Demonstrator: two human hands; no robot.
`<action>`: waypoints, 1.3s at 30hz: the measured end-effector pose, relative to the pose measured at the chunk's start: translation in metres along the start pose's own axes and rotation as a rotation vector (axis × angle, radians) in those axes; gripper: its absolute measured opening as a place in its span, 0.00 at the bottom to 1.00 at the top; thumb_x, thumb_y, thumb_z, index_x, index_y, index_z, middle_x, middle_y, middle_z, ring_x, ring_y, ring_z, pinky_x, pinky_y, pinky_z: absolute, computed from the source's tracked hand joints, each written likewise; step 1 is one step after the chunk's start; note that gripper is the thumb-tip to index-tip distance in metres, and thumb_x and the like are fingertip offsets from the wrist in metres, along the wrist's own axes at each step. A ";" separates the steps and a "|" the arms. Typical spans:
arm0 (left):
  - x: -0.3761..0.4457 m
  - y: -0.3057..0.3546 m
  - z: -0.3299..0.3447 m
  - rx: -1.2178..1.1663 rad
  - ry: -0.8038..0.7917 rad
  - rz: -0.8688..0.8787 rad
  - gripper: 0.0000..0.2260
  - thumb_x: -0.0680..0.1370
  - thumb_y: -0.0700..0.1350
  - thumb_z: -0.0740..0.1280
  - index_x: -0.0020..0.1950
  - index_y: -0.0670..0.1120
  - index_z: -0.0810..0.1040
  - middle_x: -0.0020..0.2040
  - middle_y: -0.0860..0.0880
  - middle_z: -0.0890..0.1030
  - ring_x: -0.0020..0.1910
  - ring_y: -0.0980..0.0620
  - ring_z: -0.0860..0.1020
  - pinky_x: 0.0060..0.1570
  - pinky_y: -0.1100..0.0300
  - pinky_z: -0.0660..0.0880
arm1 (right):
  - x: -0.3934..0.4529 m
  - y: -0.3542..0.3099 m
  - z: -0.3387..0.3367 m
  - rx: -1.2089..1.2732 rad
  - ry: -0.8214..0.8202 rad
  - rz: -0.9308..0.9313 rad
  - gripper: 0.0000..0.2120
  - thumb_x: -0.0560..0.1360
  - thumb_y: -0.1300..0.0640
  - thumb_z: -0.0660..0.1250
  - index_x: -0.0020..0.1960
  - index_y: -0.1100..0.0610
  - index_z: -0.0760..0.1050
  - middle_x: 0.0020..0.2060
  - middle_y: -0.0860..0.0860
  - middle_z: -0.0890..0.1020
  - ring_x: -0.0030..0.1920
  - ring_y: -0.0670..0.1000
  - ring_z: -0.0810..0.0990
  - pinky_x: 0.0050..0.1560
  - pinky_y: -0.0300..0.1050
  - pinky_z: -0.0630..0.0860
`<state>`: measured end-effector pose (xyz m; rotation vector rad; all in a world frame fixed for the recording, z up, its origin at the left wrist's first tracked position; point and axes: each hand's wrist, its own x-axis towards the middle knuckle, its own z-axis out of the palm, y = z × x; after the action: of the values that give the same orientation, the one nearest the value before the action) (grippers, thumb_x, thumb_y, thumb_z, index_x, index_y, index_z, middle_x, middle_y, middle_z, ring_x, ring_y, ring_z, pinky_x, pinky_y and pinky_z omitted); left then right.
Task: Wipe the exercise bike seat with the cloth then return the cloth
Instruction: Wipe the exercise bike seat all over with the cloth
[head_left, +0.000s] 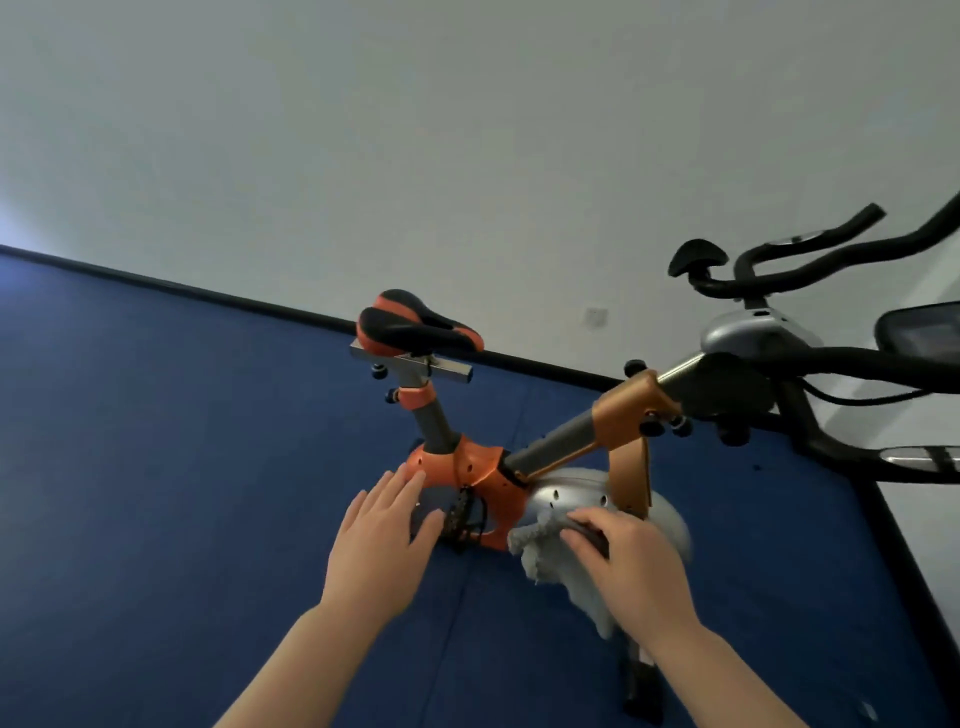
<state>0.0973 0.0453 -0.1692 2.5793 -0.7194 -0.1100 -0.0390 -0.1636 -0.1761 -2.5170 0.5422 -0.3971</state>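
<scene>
Gripping a pale grey cloth (540, 551) in the right hand (631, 566), fingers curled over a dark handle just beside the silver flywheel (566, 496). Left hand (382, 540) open, fingers spread, empty, near the orange frame (470, 470). Black-and-orange seat (415, 325) well above the left hand, untouched. No readable writing anywhere.

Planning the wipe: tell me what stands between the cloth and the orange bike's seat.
Nothing visible blocks it. The right hand has its fingers on the grey cloth low by the flywheel; the seat sits up and to the left, with open air above the frame.
</scene>
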 end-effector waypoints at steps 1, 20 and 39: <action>0.005 -0.014 -0.008 0.006 -0.002 0.007 0.25 0.80 0.57 0.52 0.76 0.54 0.52 0.77 0.55 0.53 0.76 0.56 0.49 0.75 0.57 0.46 | 0.008 -0.014 0.010 0.007 0.007 -0.005 0.05 0.75 0.50 0.69 0.50 0.46 0.82 0.40 0.43 0.84 0.42 0.43 0.80 0.42 0.39 0.76; 0.125 -0.141 -0.060 -0.014 -0.033 -0.081 0.26 0.80 0.58 0.50 0.76 0.53 0.51 0.78 0.54 0.50 0.76 0.56 0.47 0.74 0.59 0.45 | 0.170 -0.126 0.108 0.022 0.033 -0.069 0.07 0.76 0.49 0.68 0.52 0.48 0.81 0.40 0.45 0.84 0.42 0.47 0.81 0.43 0.46 0.78; 0.325 -0.172 -0.059 -0.099 -0.090 -0.006 0.24 0.80 0.56 0.53 0.76 0.54 0.54 0.77 0.55 0.54 0.76 0.56 0.50 0.74 0.59 0.45 | 0.341 -0.127 0.141 0.157 0.161 0.126 0.05 0.75 0.51 0.70 0.50 0.48 0.82 0.40 0.41 0.84 0.42 0.42 0.81 0.42 0.35 0.76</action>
<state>0.4695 0.0343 -0.1796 2.4953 -0.7198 -0.2592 0.3516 -0.1573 -0.1638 -2.3000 0.6997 -0.5742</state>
